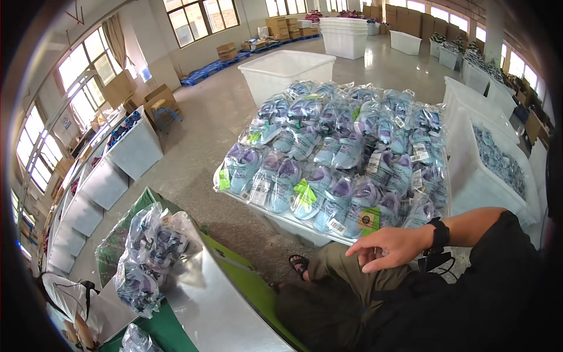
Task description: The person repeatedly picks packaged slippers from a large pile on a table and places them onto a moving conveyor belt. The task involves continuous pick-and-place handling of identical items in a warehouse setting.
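My right hand (394, 245) hangs over my knee, at the near edge of a large white bin. Its fingers are loosely curled and apart, with nothing visible in them. A dark band (437, 236) circles the wrist. Just beyond the hand, light blue and lilac shoes (328, 146) in clear plastic bags lie piled in rows on the bin (275, 218). Some carry green or white tags. My left hand is outside the picture. At lower left, bagged dark-patterned shoes (143, 261) rest beside a smooth metal surface (208, 293).
A green-sided machine or table (249, 276) stands beside my leg. White bins line the left (138, 152) and right, one on the right holding more blue shoes (498, 161). A white bin (287, 64) and stacked bins (345, 38) stand farther back. Blue pallets (211, 71) run along the wall.
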Demonstrator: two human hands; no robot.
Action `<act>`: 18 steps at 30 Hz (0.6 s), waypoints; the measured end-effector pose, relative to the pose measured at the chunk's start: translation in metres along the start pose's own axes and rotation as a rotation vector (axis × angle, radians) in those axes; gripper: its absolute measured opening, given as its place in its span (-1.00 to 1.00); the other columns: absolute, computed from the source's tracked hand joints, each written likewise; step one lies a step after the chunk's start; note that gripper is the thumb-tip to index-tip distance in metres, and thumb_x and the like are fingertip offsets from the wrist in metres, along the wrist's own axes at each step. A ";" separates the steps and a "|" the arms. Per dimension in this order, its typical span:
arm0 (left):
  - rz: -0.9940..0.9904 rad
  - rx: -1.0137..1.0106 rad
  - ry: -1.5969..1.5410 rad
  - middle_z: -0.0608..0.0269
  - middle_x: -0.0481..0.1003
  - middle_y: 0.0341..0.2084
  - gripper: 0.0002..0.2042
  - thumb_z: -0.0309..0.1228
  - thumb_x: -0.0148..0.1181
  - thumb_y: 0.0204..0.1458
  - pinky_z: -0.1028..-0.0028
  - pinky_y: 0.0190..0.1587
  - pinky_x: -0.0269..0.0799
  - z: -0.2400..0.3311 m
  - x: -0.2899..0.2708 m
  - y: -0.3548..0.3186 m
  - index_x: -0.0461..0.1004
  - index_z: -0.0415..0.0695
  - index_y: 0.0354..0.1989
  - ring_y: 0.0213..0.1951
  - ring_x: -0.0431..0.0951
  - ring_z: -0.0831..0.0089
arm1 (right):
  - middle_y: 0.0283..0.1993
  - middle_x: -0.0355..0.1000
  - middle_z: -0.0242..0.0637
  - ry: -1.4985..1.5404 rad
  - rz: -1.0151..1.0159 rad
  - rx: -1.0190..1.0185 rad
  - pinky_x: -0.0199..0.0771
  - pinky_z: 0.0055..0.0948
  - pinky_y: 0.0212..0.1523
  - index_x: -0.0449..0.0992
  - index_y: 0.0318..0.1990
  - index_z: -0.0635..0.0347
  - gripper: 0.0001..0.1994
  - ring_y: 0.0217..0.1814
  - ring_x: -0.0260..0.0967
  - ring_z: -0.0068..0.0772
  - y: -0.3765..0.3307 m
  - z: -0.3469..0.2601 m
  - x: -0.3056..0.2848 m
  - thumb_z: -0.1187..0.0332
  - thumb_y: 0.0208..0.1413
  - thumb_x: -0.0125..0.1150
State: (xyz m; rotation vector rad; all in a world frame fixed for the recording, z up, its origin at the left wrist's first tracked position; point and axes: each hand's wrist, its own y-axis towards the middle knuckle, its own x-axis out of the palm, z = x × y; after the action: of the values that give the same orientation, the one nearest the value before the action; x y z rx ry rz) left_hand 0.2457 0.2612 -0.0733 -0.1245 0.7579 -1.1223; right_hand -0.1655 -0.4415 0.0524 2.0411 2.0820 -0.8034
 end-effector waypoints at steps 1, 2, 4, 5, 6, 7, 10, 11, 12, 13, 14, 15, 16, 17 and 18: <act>-0.056 -0.067 0.004 -0.10 0.57 -0.17 -0.50 -0.04 0.08 0.22 0.07 -0.11 0.46 -0.009 -0.018 0.027 0.48 -0.34 -0.05 -0.21 0.51 -0.02 | -0.13 0.51 -0.34 -0.001 -0.010 -0.017 0.48 -0.46 -0.15 0.32 0.28 0.22 -0.48 -0.17 0.46 -0.51 0.003 0.000 0.000 0.17 0.26 0.24; -0.126 -0.134 0.015 -0.09 0.57 -0.20 -0.52 -0.05 0.14 0.20 0.08 -0.12 0.47 -0.018 -0.032 0.058 0.47 -0.34 -0.08 -0.23 0.51 0.00 | -0.14 0.51 -0.34 -0.005 -0.012 -0.027 0.48 -0.46 -0.15 0.32 0.28 0.22 -0.48 -0.17 0.45 -0.50 0.002 -0.001 0.000 0.17 0.26 0.24; -0.151 -0.100 0.073 -0.07 0.56 -0.24 -0.54 -0.08 0.22 0.17 0.10 -0.13 0.49 -0.027 -0.036 0.080 0.46 -0.34 -0.11 -0.24 0.50 0.03 | -0.16 0.50 -0.33 -0.001 -0.012 -0.038 0.47 -0.45 -0.15 0.33 0.27 0.24 -0.48 -0.18 0.45 -0.49 -0.001 0.000 0.000 0.17 0.26 0.24; -0.049 0.048 0.094 -0.07 0.56 -0.24 -0.54 -0.10 0.24 0.15 0.11 -0.13 0.49 -0.022 -0.019 0.054 0.46 -0.34 -0.10 -0.24 0.50 0.03 | -0.18 0.50 -0.33 0.007 -0.009 -0.039 0.47 -0.44 -0.15 0.33 0.26 0.25 -0.49 -0.18 0.45 -0.49 -0.003 0.003 0.000 0.18 0.26 0.24; 0.025 0.190 0.110 -0.07 0.55 -0.24 -0.55 -0.11 0.27 0.14 0.12 -0.12 0.49 -0.017 -0.002 0.030 0.45 -0.34 -0.10 -0.23 0.50 0.04 | -0.19 0.49 -0.33 0.020 -0.003 -0.054 0.46 -0.44 -0.15 0.33 0.26 0.25 -0.49 -0.19 0.44 -0.48 -0.006 0.004 0.000 0.18 0.26 0.24; 0.076 0.319 0.116 -0.06 0.55 -0.24 -0.55 -0.13 0.29 0.12 0.13 -0.12 0.49 -0.016 0.008 0.011 0.45 -0.34 -0.09 -0.23 0.50 0.05 | -0.21 0.49 -0.33 0.035 0.009 -0.069 0.46 -0.44 -0.15 0.33 0.25 0.26 -0.49 -0.20 0.44 -0.48 -0.009 0.006 0.000 0.18 0.26 0.24; 0.177 0.670 0.084 -0.06 0.53 -0.24 -0.54 -0.17 0.35 0.08 0.15 -0.11 0.49 -0.026 0.033 -0.044 0.44 -0.34 -0.08 -0.21 0.50 0.07 | -0.24 0.47 -0.33 0.057 0.037 -0.091 0.45 -0.43 -0.15 0.33 0.24 0.29 -0.50 -0.22 0.43 -0.47 -0.020 0.013 0.002 0.19 0.26 0.24; 0.194 0.770 0.066 -0.06 0.53 -0.24 -0.54 -0.19 0.37 0.06 0.16 -0.11 0.49 -0.031 0.041 -0.061 0.43 -0.34 -0.07 -0.21 0.50 0.08 | -0.25 0.47 -0.33 0.061 0.041 -0.101 0.45 -0.42 -0.15 0.33 0.24 0.29 -0.49 -0.23 0.43 -0.46 -0.025 0.016 0.002 0.19 0.25 0.25; 0.209 0.860 0.053 -0.06 0.52 -0.24 -0.53 -0.20 0.39 0.05 0.17 -0.11 0.49 -0.036 0.047 -0.076 0.43 -0.34 -0.06 -0.20 0.50 0.09 | -0.27 0.46 -0.34 0.086 0.055 -0.112 0.45 -0.42 -0.15 0.33 0.23 0.31 -0.49 -0.24 0.42 -0.46 -0.031 0.019 0.002 0.20 0.25 0.25; 0.215 0.941 0.034 -0.06 0.52 -0.24 -0.53 -0.22 0.42 0.03 0.18 -0.11 0.49 -0.042 0.051 -0.089 0.43 -0.34 -0.06 -0.20 0.50 0.09 | -0.27 0.46 -0.34 0.087 0.064 -0.114 0.45 -0.42 -0.15 0.33 0.23 0.32 -0.50 -0.24 0.42 -0.46 -0.036 0.023 0.001 0.20 0.25 0.24; 0.226 1.017 0.022 -0.05 0.51 -0.25 -0.52 -0.23 0.44 0.02 0.19 -0.10 0.49 -0.050 0.053 -0.099 0.42 -0.34 -0.05 -0.20 0.49 0.10 | -0.27 0.46 -0.33 0.088 0.067 -0.117 0.45 -0.42 -0.15 0.33 0.22 0.32 -0.50 -0.24 0.42 -0.46 -0.042 0.025 -0.001 0.20 0.25 0.24; 0.235 1.083 0.015 -0.05 0.51 -0.25 -0.51 -0.25 0.46 0.00 0.20 -0.10 0.49 -0.057 0.055 -0.106 0.42 -0.34 -0.05 -0.19 0.49 0.11 | -0.28 0.45 -0.33 0.087 0.069 -0.120 0.45 -0.42 -0.15 0.33 0.22 0.33 -0.50 -0.24 0.42 -0.45 -0.046 0.027 -0.004 0.20 0.25 0.24; 0.359 1.189 0.085 -0.07 0.45 -0.15 -0.32 -0.39 0.59 -0.16 0.28 -0.04 0.48 -0.070 0.053 -0.109 0.31 -0.37 0.09 -0.10 0.48 0.16 | -0.28 0.45 -0.33 0.077 0.066 -0.125 0.44 -0.41 -0.15 0.33 0.22 0.33 -0.50 -0.23 0.43 -0.45 -0.050 0.028 -0.007 0.20 0.25 0.23; 0.352 1.179 0.119 -0.07 0.42 -0.10 -0.30 -0.37 0.59 -0.15 0.28 -0.02 0.47 -0.069 0.057 -0.139 0.29 -0.36 0.12 -0.07 0.47 0.16 | -0.28 0.45 -0.33 0.065 0.061 -0.126 0.44 -0.41 -0.15 0.33 0.22 0.33 -0.50 -0.23 0.44 -0.44 -0.052 0.030 -0.010 0.20 0.25 0.23; 0.351 1.163 0.154 -0.07 0.40 -0.05 -0.27 -0.35 0.59 -0.15 0.28 0.01 0.45 -0.062 0.066 -0.187 0.26 -0.35 0.14 -0.04 0.46 0.16 | -0.28 0.45 -0.32 0.051 0.050 -0.128 0.44 -0.41 -0.15 0.33 0.22 0.33 -0.50 -0.22 0.44 -0.43 -0.052 0.030 -0.014 0.20 0.25 0.23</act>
State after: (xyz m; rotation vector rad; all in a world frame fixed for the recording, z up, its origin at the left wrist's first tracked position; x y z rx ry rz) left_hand 0.0792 0.1378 -0.0669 1.0409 0.1527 -1.0844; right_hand -0.2227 -0.4647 0.0476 2.0573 2.0425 -0.6000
